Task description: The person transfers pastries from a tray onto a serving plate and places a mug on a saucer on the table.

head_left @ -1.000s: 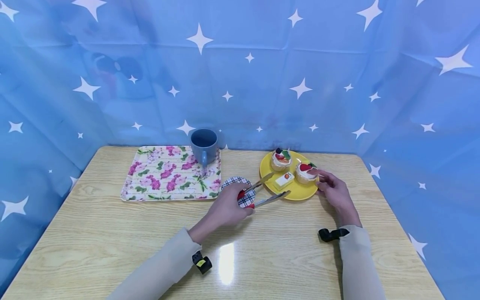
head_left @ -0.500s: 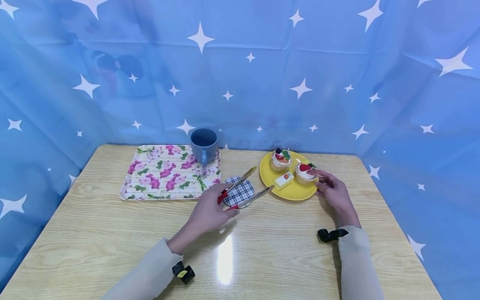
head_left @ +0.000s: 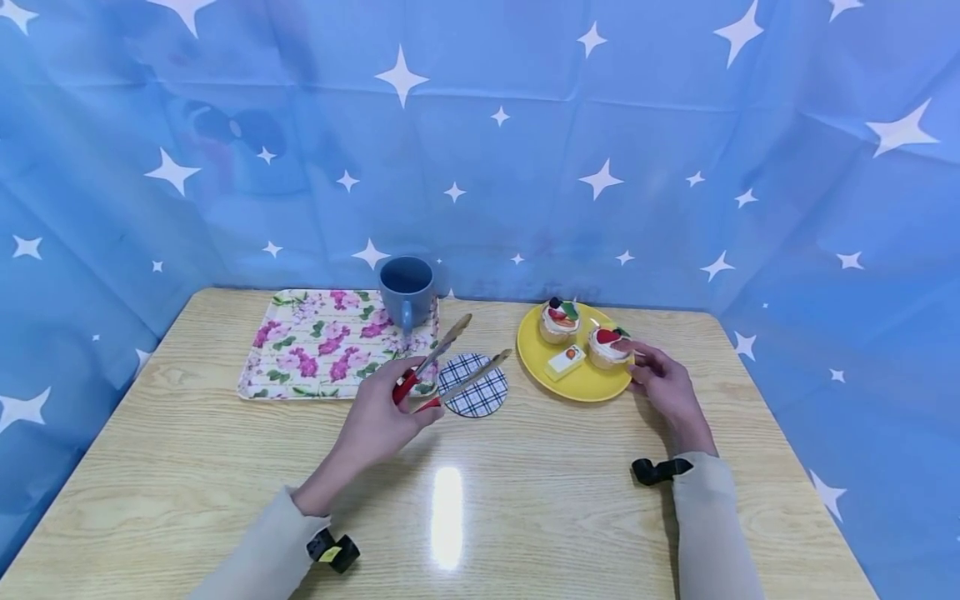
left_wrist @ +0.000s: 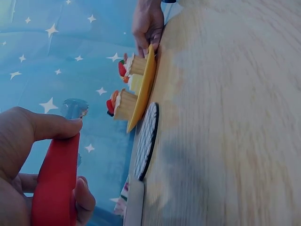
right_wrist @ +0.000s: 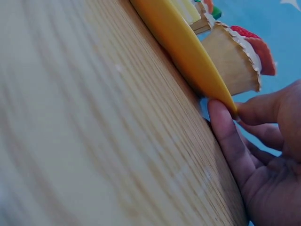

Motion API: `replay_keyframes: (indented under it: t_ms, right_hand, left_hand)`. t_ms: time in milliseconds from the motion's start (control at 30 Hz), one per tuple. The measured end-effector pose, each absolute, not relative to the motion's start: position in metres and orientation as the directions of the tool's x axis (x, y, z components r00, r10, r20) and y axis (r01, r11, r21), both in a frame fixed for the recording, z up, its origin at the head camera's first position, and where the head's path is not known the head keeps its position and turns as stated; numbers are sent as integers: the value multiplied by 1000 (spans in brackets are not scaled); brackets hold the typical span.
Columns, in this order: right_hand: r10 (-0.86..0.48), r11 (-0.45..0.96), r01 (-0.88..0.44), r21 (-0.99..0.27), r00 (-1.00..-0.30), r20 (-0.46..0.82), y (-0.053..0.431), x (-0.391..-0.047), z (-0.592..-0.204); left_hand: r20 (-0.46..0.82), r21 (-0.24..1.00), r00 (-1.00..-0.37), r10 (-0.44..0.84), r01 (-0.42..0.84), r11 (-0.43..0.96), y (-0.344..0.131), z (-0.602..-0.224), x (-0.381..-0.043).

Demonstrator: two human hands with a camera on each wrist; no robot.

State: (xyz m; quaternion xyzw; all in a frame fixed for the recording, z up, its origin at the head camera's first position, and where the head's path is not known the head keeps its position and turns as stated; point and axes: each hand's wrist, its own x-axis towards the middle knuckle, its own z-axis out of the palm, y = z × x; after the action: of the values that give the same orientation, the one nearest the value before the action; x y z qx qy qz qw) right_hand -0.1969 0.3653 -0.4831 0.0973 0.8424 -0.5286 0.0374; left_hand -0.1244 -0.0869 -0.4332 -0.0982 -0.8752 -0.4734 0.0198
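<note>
My left hand [head_left: 378,421] grips a pair of tongs by their red handles [left_wrist: 56,181]. The metal arms are spread with nothing between them, reaching over the floral tray's right edge and a round checked coaster [head_left: 482,402]. On the right, my right hand [head_left: 669,392] pinches the rim of a yellow plate [right_wrist: 190,59], thumb under and fingers above in the right wrist view. Two cupcakes stand on that plate, one with mixed fruit [head_left: 557,329] and one with a red topping [head_left: 606,357]. A small white rectangular cake [head_left: 565,362] lies between them and the front rim.
A floral tray [head_left: 307,346] lies at the back left of the wooden table [head_left: 555,500]. On its back right corner stands a blue mug [head_left: 406,292], handle toward me. A blue curtain with white stars [head_left: 510,200] hangs behind the table.
My left hand has drawn the tongs leftward, away from the plate, and their tips now lie over the coaster and tray edge. My right hand and the plate have stayed put.
</note>
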Motion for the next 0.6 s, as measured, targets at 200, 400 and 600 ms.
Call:
replay_keyframes:
  t_ms: [200,400,600]
  right_hand:
    - [126,434,194,-880,-980,-154,365,-196,-485]
    - [123,443,191,-876,-981,-152,366,-196,-484]
    - [122,439,187,-879,-981,-148,365,-195,-483]
  left_hand:
    - [133,824,-984,115,174,538,-98,-431,-120]
    - [163,814,-983,82,181,553,-107,-434,-116]
    - [183,799,-982,47,176,575,-118,-438,-113]
